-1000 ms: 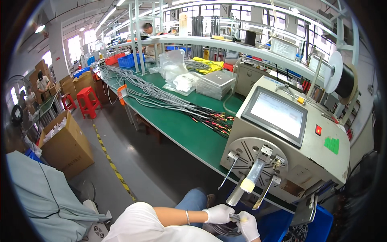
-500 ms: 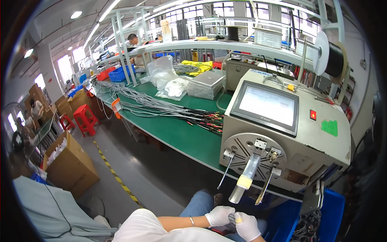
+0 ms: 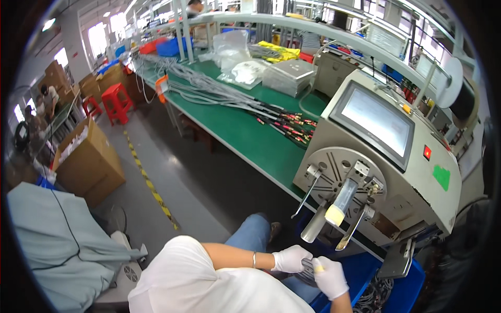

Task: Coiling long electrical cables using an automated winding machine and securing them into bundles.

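Note:
Low in front of me, both gloved hands are closed on a coil of grey cable (image 3: 308, 273). My left hand (image 3: 290, 259) grips its left side, and my right hand (image 3: 331, 278) holds the other side, with a small yellowish patch at its fingers. Just beyond the hands is the winding machine's slotted round disc (image 3: 334, 175), with metal arms and a central post tipped in yellow (image 3: 334, 215). No cable is seen around the post. Part of the coil is hidden by my fingers.
The beige machine (image 3: 417, 190) carries a tilted screen (image 3: 373, 122). A blue bin (image 3: 412, 287) with coiled cables stands below right. On the green bench (image 3: 250, 151) lie long grey cables (image 3: 203, 86) and plastic bags (image 3: 232, 49). A cardboard box (image 3: 94, 167) and red stools (image 3: 117, 103) stand left.
My view has tilted and turned, so the machine and bench appear shifted to the right and up. Both hands still hold the cable coil, which now shows more between them.

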Tool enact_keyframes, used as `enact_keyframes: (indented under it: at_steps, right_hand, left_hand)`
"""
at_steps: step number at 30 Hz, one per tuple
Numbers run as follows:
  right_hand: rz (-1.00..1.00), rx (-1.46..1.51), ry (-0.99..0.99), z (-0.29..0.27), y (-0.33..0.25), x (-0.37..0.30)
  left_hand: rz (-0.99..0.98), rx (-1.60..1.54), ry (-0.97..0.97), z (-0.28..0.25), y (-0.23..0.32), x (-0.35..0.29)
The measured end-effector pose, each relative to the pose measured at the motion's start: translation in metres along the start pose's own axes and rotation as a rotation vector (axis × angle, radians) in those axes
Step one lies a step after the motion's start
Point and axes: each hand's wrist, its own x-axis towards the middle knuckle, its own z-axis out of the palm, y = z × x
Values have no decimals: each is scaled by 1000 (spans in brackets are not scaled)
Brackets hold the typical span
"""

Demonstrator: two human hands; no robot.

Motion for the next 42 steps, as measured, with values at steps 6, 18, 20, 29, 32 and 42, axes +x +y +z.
enact_keyframes:
  at_steps: [6,18,20,29,32,42]
  right_hand:
    - [-67,377,331,-50,32,-7]
    - [-329,59,710,-92,44,-59]
    - [-257,224,801,-102,48,-70]
    - [239,687,1118,-140,79,-80]
    - [248,770,1196,-140,115,-70]
    - [167,-127,1187,-130,219,-27]
  left_hand:
    - [62,-580,-355,-3,41,32]
    - [-394,-965,-983,14,133,91]
    - [-420,-1005,-1054,11,138,107]
    - [793,-293,-27,67,146,170]
    - [1019,-297,263,83,141,205]
    - [693,-213,391,119,115,262]
